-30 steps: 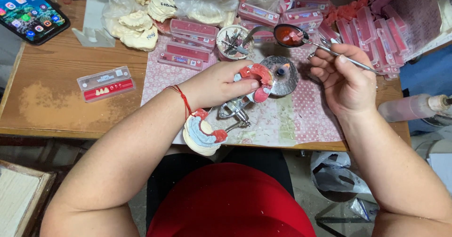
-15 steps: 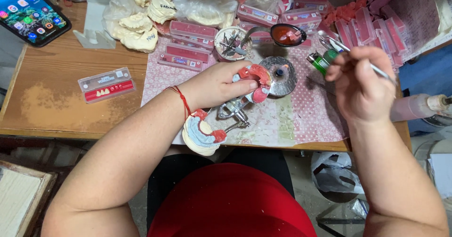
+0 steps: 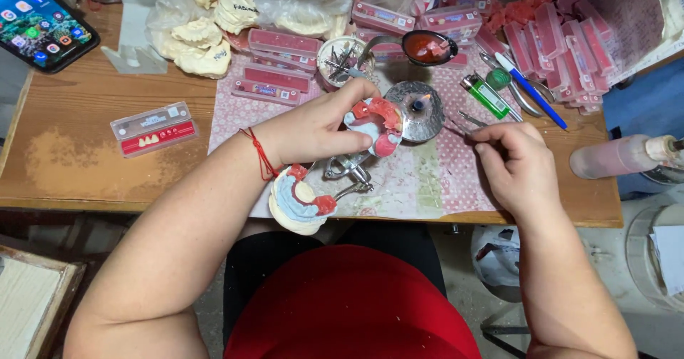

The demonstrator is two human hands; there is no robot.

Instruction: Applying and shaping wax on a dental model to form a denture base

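Note:
My left hand (image 3: 317, 127) grips the upper part of a metal dental articulator (image 3: 349, 170), with a pale cast carrying red wax (image 3: 377, 120) at my fingertips. The lower cast with red wax (image 3: 299, 202) hangs over the table's front edge. My right hand (image 3: 516, 163) is closed on a thin metal instrument (image 3: 463, 127) whose tip points toward a small round metal burner (image 3: 417, 109) with a small flame.
A patterned mat (image 3: 427, 181) covers the wooden table (image 3: 78, 173). Behind lie pink tooth boxes (image 3: 281, 63), plaster casts (image 3: 199, 42), a cup of tools (image 3: 342, 59), a ladle of red wax (image 3: 427, 45), a green lighter (image 3: 484, 95), a phone (image 3: 39, 20) and a boxed tooth set (image 3: 153, 127).
My right hand came down from the lighter area toward the burner and now holds the thin instrument low by the flame. The left hand kept its hold on the articulator.

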